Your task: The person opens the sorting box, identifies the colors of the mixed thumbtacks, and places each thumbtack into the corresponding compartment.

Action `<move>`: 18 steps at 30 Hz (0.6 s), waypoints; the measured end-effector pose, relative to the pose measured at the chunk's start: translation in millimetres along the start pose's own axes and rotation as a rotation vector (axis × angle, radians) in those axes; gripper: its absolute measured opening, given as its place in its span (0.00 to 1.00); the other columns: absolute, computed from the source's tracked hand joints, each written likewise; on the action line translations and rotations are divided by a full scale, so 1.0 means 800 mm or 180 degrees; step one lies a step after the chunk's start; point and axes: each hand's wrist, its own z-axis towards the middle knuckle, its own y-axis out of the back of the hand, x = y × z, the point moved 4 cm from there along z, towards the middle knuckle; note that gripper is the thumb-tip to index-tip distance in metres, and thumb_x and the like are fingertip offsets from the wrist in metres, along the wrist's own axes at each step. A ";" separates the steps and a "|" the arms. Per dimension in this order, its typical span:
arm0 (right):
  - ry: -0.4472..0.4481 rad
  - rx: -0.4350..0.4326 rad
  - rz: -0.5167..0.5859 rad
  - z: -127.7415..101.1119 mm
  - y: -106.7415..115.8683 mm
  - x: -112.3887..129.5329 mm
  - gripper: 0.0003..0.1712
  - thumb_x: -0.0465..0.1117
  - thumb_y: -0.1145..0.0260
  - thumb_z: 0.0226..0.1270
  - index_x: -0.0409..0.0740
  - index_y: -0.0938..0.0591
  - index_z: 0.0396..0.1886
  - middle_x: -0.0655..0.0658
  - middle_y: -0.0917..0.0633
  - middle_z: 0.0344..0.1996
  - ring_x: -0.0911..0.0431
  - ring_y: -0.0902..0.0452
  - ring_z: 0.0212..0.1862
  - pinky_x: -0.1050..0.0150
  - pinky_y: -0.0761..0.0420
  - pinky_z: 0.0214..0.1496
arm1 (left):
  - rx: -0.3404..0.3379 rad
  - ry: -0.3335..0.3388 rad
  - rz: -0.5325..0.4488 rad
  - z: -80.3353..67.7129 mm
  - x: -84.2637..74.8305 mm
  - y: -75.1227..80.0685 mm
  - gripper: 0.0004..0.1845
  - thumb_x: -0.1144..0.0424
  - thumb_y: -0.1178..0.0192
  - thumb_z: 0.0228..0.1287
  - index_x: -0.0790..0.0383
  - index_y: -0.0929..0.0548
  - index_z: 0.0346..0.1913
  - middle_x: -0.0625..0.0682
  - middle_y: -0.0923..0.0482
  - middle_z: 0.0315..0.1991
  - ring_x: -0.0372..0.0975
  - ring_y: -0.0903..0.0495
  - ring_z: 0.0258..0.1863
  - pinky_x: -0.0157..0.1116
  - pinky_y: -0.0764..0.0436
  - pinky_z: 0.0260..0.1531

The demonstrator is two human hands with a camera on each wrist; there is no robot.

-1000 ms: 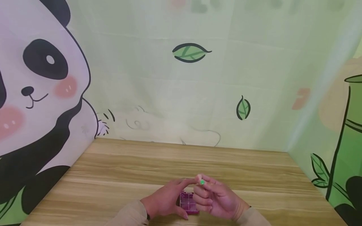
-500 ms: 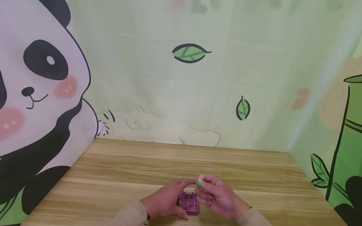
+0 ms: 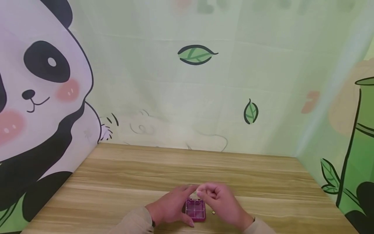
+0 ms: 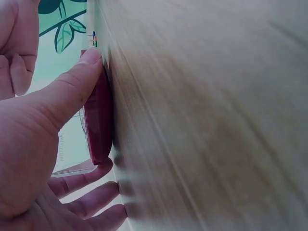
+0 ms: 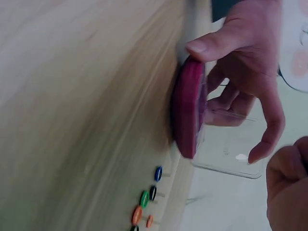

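Observation:
A purple pill box (image 3: 195, 210) with four-way dividers lies on the wooden table, its clear lid (image 5: 224, 154) raised at the far side. My left hand (image 3: 172, 204) holds the box from the left, thumb on its near edge and index finger up by the lid. Over the lid's edge, my right hand (image 3: 219, 200) keeps thumb and index finger pinched together; the green thumbtack between them is hidden now. Close by on the table, several thumbtacks stand pins up, among them a blue thumbtack (image 5: 159, 173), a green thumbtack (image 5: 144, 198) and an orange thumbtack (image 5: 137, 214).
The wooden table (image 3: 131, 169) runs back to a cloth backdrop (image 3: 163, 91) with printed leaves and a panda. One small yellowish thumbtack (image 3: 213, 212) shows just right of the box, beside my right hand.
My right hand has turned over and shifted left toward the raised lid, taking the green thumbtack out of sight. The box's compartments are uncovered to view. My left hand stays put.

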 end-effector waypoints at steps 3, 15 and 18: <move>0.0217 -0.0016 -0.0373 0.000 -0.003 0.003 0.07 0.45 0.33 0.73 0.50 0.11 0.39 0.61 0.38 0.14 0.73 0.45 0.17 0.76 0.41 0.18 | 0.0025 -0.0016 -0.0009 0.001 0.000 0.000 0.57 0.41 0.20 0.45 0.42 0.40 0.78 0.51 0.28 0.72 0.49 0.27 0.68 0.51 0.24 0.67; 0.1191 0.0073 -0.2443 0.006 -0.024 0.009 0.06 0.38 0.27 0.64 0.51 0.14 0.28 0.61 0.18 0.24 0.73 0.29 0.28 0.77 0.23 0.34 | 0.0013 -0.0104 -0.0008 -0.001 -0.003 0.005 0.56 0.41 0.20 0.46 0.41 0.41 0.78 0.53 0.27 0.69 0.45 0.25 0.65 0.46 0.21 0.64; 0.1142 0.0196 -0.2569 0.008 -0.029 0.008 0.09 0.37 0.27 0.62 0.53 0.16 0.25 0.62 0.19 0.23 0.72 0.28 0.28 0.77 0.23 0.34 | -0.0018 -0.0135 0.0010 -0.002 -0.004 0.006 0.57 0.41 0.20 0.45 0.42 0.41 0.78 0.54 0.26 0.67 0.44 0.25 0.64 0.44 0.21 0.63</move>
